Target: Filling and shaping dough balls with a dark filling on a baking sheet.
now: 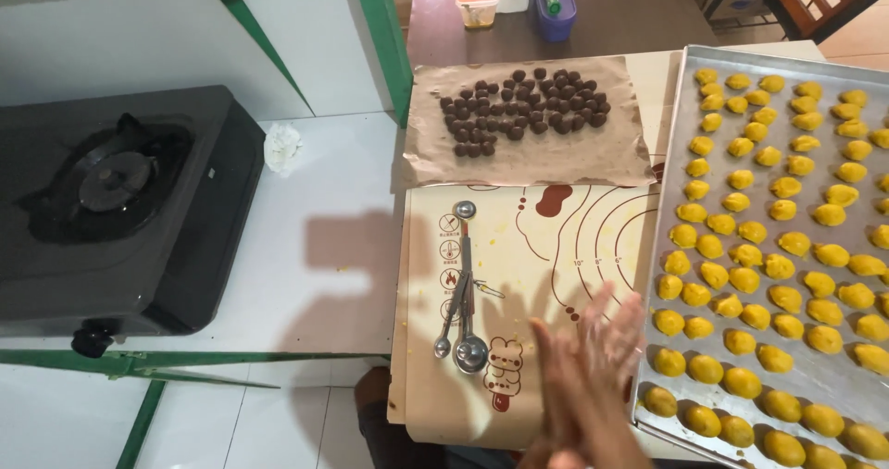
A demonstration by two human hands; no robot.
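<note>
Both hands, left (560, 390) and right (607, 358), are pressed palm to palm over the baking mat (556, 247), fingers spread and blurred; I cannot tell what, if anything, is between them. Just right of the mat sits a tray (838, 390) of yellow dough balls (741, 279). Measuring spoons (463, 312) lie on the mat's left; dark balls (523, 108) rest on paper above it.
</note>
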